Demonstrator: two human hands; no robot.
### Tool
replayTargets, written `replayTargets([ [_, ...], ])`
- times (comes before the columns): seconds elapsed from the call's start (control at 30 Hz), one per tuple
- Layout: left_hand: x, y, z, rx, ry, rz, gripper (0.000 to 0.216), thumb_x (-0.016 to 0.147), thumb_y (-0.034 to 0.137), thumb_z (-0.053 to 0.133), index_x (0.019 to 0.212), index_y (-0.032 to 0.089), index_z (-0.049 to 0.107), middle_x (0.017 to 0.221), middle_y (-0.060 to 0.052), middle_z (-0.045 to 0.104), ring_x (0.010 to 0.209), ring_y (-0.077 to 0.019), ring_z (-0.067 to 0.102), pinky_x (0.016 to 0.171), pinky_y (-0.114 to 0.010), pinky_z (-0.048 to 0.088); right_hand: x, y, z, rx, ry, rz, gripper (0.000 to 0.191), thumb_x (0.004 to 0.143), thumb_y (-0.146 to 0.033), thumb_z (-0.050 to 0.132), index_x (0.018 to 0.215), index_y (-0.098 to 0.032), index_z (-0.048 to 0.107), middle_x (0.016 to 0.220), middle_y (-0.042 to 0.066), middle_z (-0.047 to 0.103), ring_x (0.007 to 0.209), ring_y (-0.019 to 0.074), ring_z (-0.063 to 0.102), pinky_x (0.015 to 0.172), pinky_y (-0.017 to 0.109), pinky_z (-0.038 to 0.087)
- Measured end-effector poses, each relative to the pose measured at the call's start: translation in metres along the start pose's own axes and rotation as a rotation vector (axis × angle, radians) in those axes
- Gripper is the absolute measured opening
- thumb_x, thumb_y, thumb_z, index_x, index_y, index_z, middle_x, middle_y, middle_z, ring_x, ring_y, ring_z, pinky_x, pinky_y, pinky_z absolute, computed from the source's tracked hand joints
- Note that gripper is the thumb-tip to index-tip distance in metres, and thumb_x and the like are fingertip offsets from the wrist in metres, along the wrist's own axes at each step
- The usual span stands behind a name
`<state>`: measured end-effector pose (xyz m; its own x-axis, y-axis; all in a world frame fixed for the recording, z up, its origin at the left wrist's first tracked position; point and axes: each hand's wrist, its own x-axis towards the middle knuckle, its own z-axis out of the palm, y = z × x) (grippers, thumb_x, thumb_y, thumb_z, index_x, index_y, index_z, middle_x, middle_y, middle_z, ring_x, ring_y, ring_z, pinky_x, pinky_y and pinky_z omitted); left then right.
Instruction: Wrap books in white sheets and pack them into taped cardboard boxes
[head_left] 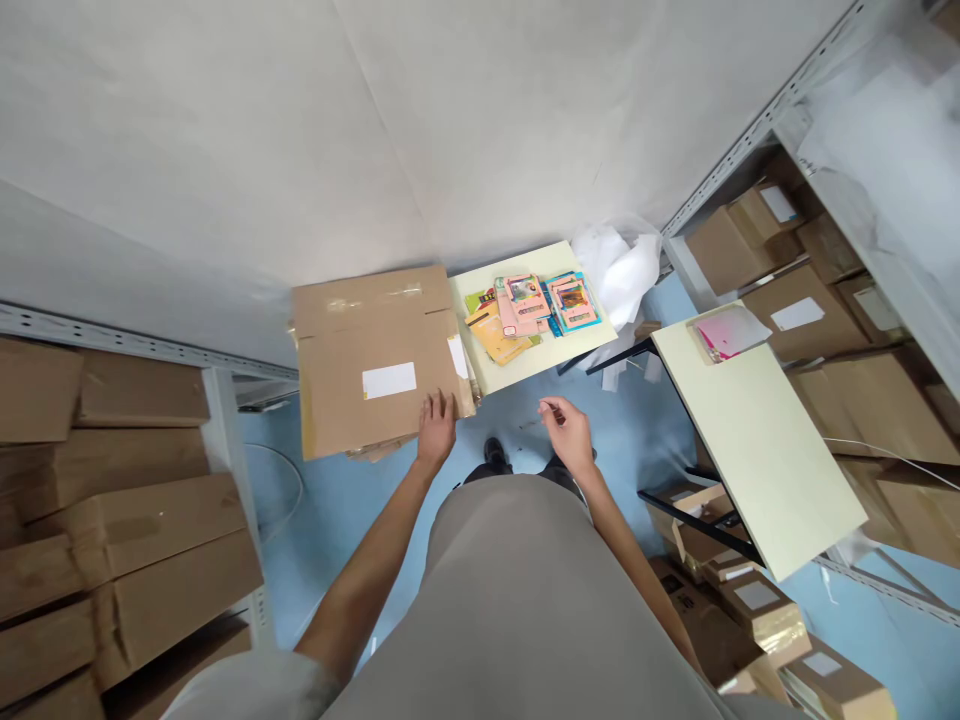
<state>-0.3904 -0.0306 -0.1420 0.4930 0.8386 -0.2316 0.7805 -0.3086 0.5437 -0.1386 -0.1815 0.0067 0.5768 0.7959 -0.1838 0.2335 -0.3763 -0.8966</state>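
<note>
My left hand (437, 430) lies on the near right corner of a flat brown cardboard box (360, 335), fingers stretched out and slightly spread over its top. The box bears a white label (389, 381) and strips of clear tape. Off the front edge of the pale table (525, 372), my right hand (568, 435) hangs in the air with its fingers curled in. Anything between those fingertips is too small to make out. Beyond it on the table lie yellow packets (498, 335), pink packs with picture fronts (523, 300) and blue-edged packs (574, 300).
White plastic wrap (615, 265) bulges beside the table's right end. A second pale table (765, 450) at right carries a pink-and-white packet (727, 332). Shelves of cardboard boxes flank both sides (172, 540); more boxes (757, 600) sit low at right. A pale wall rises ahead.
</note>
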Motion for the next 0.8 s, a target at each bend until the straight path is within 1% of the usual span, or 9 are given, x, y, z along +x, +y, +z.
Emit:
replayTargets([
  [0.13,-0.009,0.006,-0.017,-0.027,0.015,0.031,0.087,0.087,0.016,0.055,0.173,0.01,0.042,0.18,-0.023,0.037,0.173,-0.043,0.021,0.14,-0.068,0.018,-0.004,-0.003,0.001,0.009,0.021,0.019,0.039,0.102,-0.062,0.057,0.103,-0.028,0.075,0.098,0.009,0.083,0.081,0.0275,0.078,0.082,0.041,0.063],
  [0.2,-0.012,0.011,-0.035,-0.041,0.049,0.05,0.083,0.089,0.015,0.052,0.172,0.014,0.046,0.177,-0.019,0.045,0.171,-0.039,0.029,0.141,-0.064,0.019,-0.005,-0.004,0.003,0.018,0.021,0.007,0.038,0.102,-0.06,0.057,0.103,-0.027,0.075,0.098,0.009,0.083,0.082,0.0278,0.078,0.082,0.042,0.064],
  [0.27,-0.013,0.016,-0.062,-0.054,0.125,0.071,0.074,0.094,0.015,0.046,0.167,0.018,0.054,0.172,-0.015,0.053,0.168,-0.034,0.039,0.141,-0.059,0.025,-0.004,-0.007,0.007,0.028,0.014,-0.016,0.036,0.102,-0.057,0.057,0.102,-0.027,0.075,0.097,0.009,0.083,0.082,0.0278,0.079,0.083,0.042,0.064],
  [0.33,-0.009,0.02,-0.098,-0.064,0.242,0.077,0.064,0.099,0.018,0.044,0.161,0.021,0.061,0.166,-0.013,0.061,0.163,-0.0312,0.047,0.138,-0.056,0.031,-0.003,-0.009,0.01,0.04,-0.001,-0.038,0.034,0.102,-0.055,0.057,0.1,-0.026,0.075,0.096,0.008,0.083,0.081,0.0272,0.079,0.083,0.041,0.064],
  [0.43,0.004,0.028,-0.167,-0.03,0.47,0.056,0.047,0.107,0.027,0.047,0.147,0.022,0.07,0.15,-0.014,0.073,0.154,-0.0316,0.057,0.136,-0.059,0.032,0.002,-0.012,0.015,0.064,-0.027,-0.065,0.033,0.102,-0.055,0.057,0.101,-0.026,0.075,0.096,0.008,0.083,0.08,0.0264,0.078,0.082,0.04,0.064],
  [0.53,0.013,0.043,-0.239,0.046,0.751,0.095,0.036,0.111,0.033,0.047,0.128,0.018,0.075,0.133,-0.015,0.079,0.145,-0.0293,0.064,0.135,-0.058,0.031,0.008,-0.015,0.017,0.096,-0.054,-0.102,0.034,0.102,-0.055,0.058,0.102,-0.025,0.076,0.094,0.008,0.083,0.08,0.0263,0.079,0.082,0.039,0.063],
  [0.6,0.01,0.06,-0.282,0.053,0.913,0.131,0.034,0.112,0.037,0.05,0.114,0.016,0.076,0.12,-0.015,0.08,0.132,-0.0278,0.069,0.132,-0.054,0.035,0.011,-0.016,0.016,0.118,-0.057,-0.133,0.034,0.102,-0.054,0.059,0.101,-0.025,0.076,0.094,0.008,0.083,0.08,0.0261,0.079,0.082,0.039,0.063],
  [0.7,-0.003,0.095,-0.329,-0.03,1.103,0.108,0.036,0.107,0.049,0.06,0.101,0.016,0.072,0.102,-0.01,0.073,0.106,-0.0257,0.068,0.111,-0.047,0.051,0.016,-0.014,0.009,0.152,-0.023,-0.157,0.035,0.103,-0.056,0.059,0.1,-0.025,0.077,0.095,0.008,0.084,0.08,0.0262,0.079,0.084,0.04,0.063],
  [0.8,-0.015,0.138,-0.356,-0.132,1.312,0.197,0.037,0.099,0.056,0.069,0.091,0.02,0.065,0.086,-0.001,0.056,0.084,-0.0193,0.053,0.089,-0.037,0.052,0.022,-0.006,-0.006,0.195,0.015,-0.135,0.039,0.102,-0.06,0.06,0.1,-0.025,0.077,0.094,0.009,0.084,0.076,0.0262,0.078,0.081,0.041,0.064],
])
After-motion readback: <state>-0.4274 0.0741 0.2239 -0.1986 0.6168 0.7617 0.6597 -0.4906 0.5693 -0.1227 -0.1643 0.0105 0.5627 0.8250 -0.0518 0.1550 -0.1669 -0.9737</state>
